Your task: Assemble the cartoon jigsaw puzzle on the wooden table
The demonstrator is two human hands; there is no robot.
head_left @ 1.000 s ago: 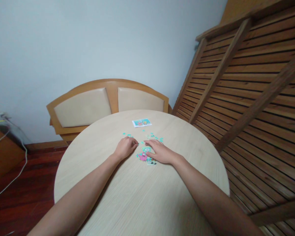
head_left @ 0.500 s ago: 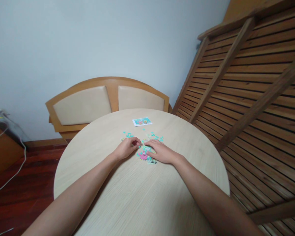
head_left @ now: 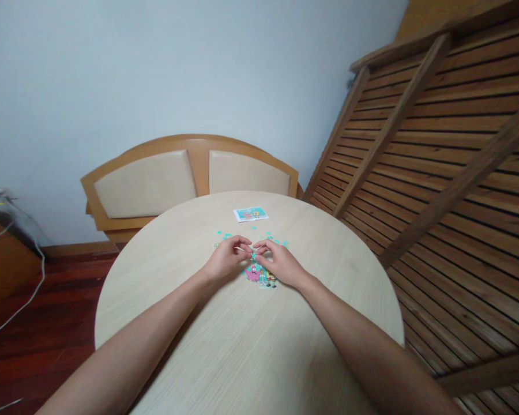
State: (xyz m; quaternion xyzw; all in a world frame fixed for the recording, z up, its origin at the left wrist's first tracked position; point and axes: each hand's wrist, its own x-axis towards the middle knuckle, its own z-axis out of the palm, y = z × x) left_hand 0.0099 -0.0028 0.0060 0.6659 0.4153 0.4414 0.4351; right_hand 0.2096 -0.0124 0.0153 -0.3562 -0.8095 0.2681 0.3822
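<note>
Over the middle of the round table, my left hand (head_left: 228, 258) and my right hand (head_left: 281, 264) meet with their fingertips almost touching. Both are closed in a pinch, and a small teal jigsaw puzzle piece (head_left: 254, 255) shows between them. Just below the fingers lies a partly joined jigsaw puzzle (head_left: 254, 274) with a pink figure and a yellow one; my right hand hides some of its upper edge. Loose teal puzzle pieces (head_left: 277, 240) are scattered behind my right hand, and several more lie beyond my left.
A picture card (head_left: 251, 214) with the cartoon figures lies farther back on the round table (head_left: 199, 357). Behind the table stands a padded wooden headboard (head_left: 202, 167). A slatted wooden frame (head_left: 415, 150) leans at the right. White cables (head_left: 41, 282) hang at the left.
My right hand has lifted from the joined puzzle, and its fingers have come together beside my left fingertips. More of the pink and yellow figures now shows.
</note>
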